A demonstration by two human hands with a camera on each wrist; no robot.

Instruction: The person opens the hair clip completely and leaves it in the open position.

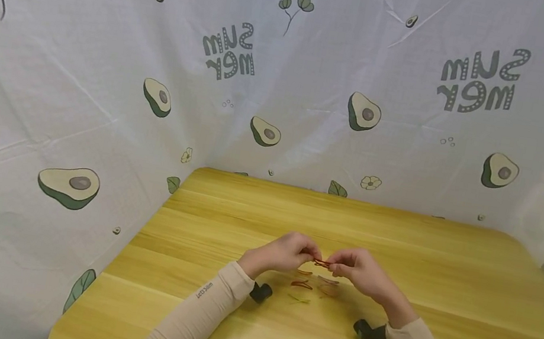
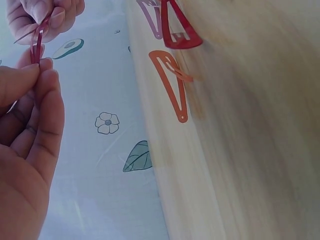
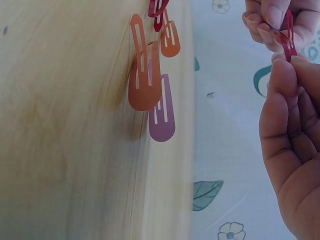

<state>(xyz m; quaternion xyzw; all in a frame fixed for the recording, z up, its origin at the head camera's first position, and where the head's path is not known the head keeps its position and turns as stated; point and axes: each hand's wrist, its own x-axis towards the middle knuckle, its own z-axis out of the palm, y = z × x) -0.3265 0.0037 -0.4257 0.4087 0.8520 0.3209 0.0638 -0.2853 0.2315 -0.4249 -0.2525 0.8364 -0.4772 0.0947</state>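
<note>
Between the two hands, a red snap hair clip point(image 1: 322, 263) is held up over the table. My left hand point(image 1: 287, 251) pinches one end with thumb and forefinger, and my right hand point(image 1: 358, 271) pinches the other. A thin strip of the held clip point(image 2: 36, 42) angles away from its frame in the left wrist view. Below the hands lie more snap clips: an orange one point(image 2: 172, 95), another red one point(image 1: 302, 284), a purple one point(image 3: 162, 129), a peach-orange one point(image 3: 145, 97) and a yellow-green one point(image 1: 299, 300). Fingertips partly cover the held clip.
The wooden table point(image 1: 223, 203) reaches back to a white curtain point(image 1: 321, 70) printed with avocados and leaves, which also hangs along the left and right sides. A black wrist device point(image 1: 370, 333) sits by the right cuff, with another point(image 1: 261, 292) by the left.
</note>
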